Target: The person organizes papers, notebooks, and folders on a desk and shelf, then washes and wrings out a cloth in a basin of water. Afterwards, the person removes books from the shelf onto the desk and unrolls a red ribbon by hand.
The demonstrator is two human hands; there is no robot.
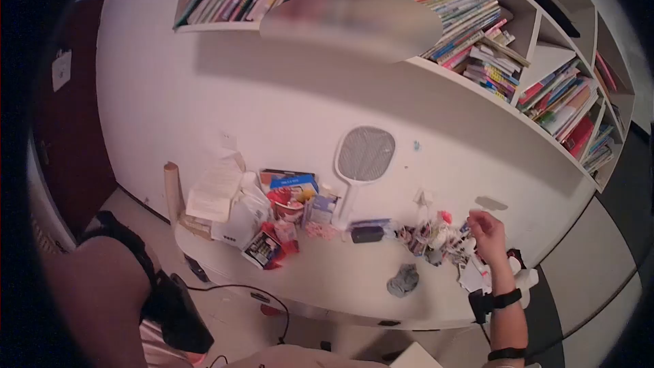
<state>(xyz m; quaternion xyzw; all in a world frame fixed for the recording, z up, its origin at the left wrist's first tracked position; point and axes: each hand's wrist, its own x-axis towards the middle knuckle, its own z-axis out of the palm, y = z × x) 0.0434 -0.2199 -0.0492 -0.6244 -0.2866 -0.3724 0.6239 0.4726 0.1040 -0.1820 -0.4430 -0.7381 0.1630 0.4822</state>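
My right hand (486, 233) is raised above the right end of the desk, close to the wall. Its fingers are curled in together, and whatever may be between them is too small to make out. Below and left of it lies a cluttered heap of small items (443, 238), with a red piece on top. White papers (473, 276) rest under my right wrist. A crumpled grey cloth-like thing (403, 280) sits farther left on the desk. At the left edge my left arm (102, 293) shows with a black strap, but the left hand cannot be seen.
An electric fly swatter (366, 153) leans on the wall. Papers (214, 191), a plastic bag (245, 218), packets and a dark case (368, 233) line the desk (327, 279). A bookshelf (470, 75) hangs above. A black cable (238, 287) droops over the front edge.
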